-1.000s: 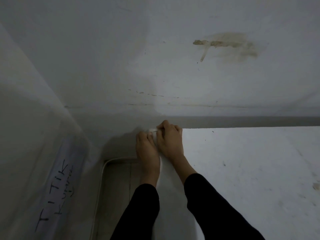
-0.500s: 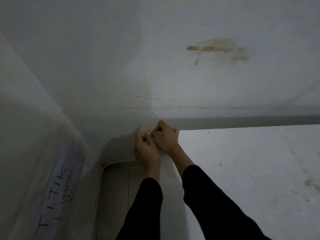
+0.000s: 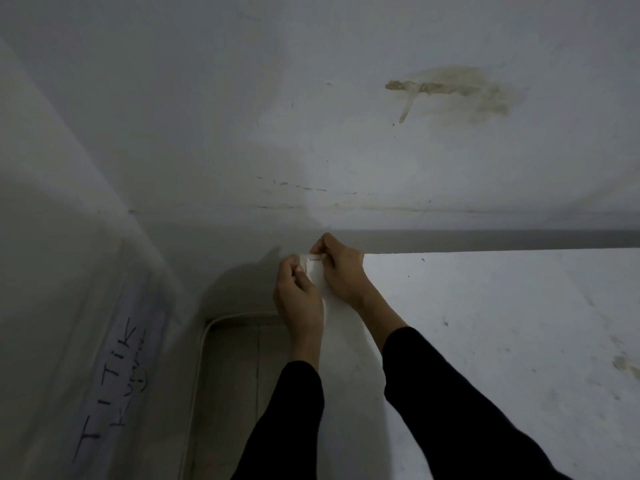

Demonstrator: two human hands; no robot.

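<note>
The left hand [image 3: 299,299] and right hand [image 3: 343,271] both pinch a small white piece [image 3: 313,266], maybe tape, at the far left corner of the white board [image 3: 485,323]. It lies across between them, with the right hand slightly farther away.

Grey wall [image 3: 311,98] w/ a yellow-brown stain [image 3: 450,91] upper right. At left, a pale strip [image 3: 114,368] w/ handwritten "TITIK". Near it a white cable [image 3: 204,341] bends along the edge of the tiled floor [image 3: 239,375].

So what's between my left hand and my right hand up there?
Head view: a corner of the white panel lies between the left hand and right hand, both pinching its top edge.
</note>
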